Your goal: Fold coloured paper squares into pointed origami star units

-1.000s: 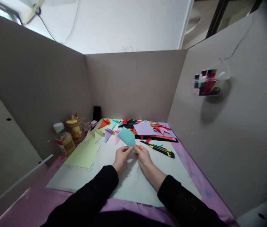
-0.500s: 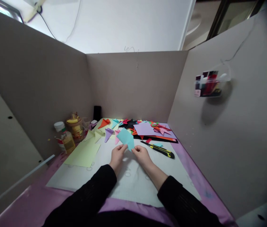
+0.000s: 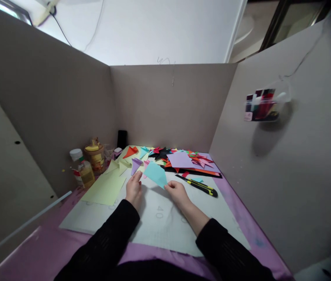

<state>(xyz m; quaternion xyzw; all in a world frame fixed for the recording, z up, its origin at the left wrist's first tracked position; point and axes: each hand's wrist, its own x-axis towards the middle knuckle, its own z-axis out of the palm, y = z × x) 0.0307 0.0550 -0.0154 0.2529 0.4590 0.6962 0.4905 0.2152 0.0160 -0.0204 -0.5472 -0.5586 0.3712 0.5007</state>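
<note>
The right hand (image 3: 176, 191) pinches the blue paper (image 3: 156, 174) by its corner to lift it, while the left hand (image 3: 134, 188), at 9 o'clock, lies open and flat.

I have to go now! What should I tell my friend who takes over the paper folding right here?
Right hand: pinches the near corner of the folded turquoise paper, holding it just above the white mat.
Left hand: off the paper, fingers open, resting on the mat beside it.
Nearby: utility knife to the right, light green sheet to the left, folded colored pieces at the back.
Done: turquoise paper has folds in it.
Left: folding looks unfinished.
</note>
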